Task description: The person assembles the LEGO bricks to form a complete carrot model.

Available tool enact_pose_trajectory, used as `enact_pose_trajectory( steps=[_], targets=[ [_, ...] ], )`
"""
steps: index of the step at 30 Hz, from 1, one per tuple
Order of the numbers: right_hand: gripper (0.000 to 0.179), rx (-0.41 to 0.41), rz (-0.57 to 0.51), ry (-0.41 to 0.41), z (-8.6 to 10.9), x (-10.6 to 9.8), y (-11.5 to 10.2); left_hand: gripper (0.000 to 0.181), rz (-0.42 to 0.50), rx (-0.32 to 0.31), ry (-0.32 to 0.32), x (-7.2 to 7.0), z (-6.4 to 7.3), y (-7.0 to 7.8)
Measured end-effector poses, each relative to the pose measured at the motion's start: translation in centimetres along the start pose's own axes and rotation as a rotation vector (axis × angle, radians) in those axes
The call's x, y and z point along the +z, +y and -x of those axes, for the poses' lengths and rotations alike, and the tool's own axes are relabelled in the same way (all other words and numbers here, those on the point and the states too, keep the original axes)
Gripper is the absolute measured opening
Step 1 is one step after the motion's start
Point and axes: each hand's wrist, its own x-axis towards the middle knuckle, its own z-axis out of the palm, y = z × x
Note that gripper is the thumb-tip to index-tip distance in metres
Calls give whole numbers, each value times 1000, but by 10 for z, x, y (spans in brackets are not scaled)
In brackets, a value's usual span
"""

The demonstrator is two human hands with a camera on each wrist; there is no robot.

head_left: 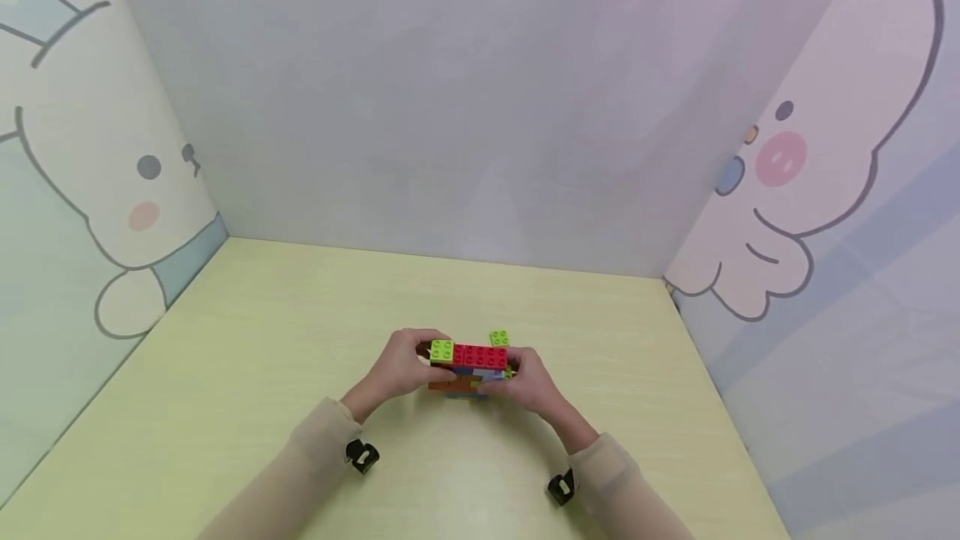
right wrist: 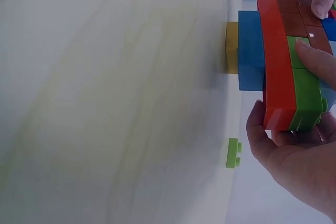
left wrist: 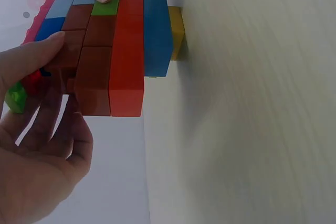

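Note:
Both hands hold a wall of stacked toy building bricks [head_left: 480,356] upright between them. My left hand [head_left: 400,365] grips its left end, the thumb lying on brown bricks [left wrist: 94,72] in the left wrist view. At the other end my right hand [head_left: 531,383] grips, its thumb pressing a green brick [right wrist: 307,87]. Red bricks and one lime brick [head_left: 442,350] form the top row. Lower down come a long red-orange layer [left wrist: 126,72], a blue brick [left wrist: 156,35] and a yellow brick [left wrist: 177,32] at the bottom. Whether the yellow brick touches the table cannot be told.
A loose lime brick [head_left: 499,338] lies on the pale wooden table [head_left: 315,298], just behind the wall of bricks; the right wrist view shows it too. Grey and cartoon-printed panels [head_left: 420,107] enclose the table at the back and sides.

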Motion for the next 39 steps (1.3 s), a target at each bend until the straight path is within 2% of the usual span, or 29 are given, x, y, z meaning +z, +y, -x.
enact_pose_trajectory(
  steps=[5, 14, 23, 27, 33, 39],
  targets=[
    [33, 0, -12, 2, -1, 0, 0, 38, 80, -37, -12, 3, 1, -3],
    [32, -36, -4, -1, -2, 1, 3, 34, 81, -52, -34, 7, 4, -17],
    [36, -16, 35, 1, -13, 2, 38, 37, 125, -50, -72, 12, 7, -27],
    [39, -32, 85, -9, -13, 1, 42, 36, 121, -56, -71, 14, 9, -30],
    [40, -26, 177, 0, -11, -2, 45, 34, 78, -51, -54, 14, 10, -28],
    [37, -26, 297, -19, -8, -15, 47, 31, 59, -53, -44, 13, 9, -27]
  ],
)
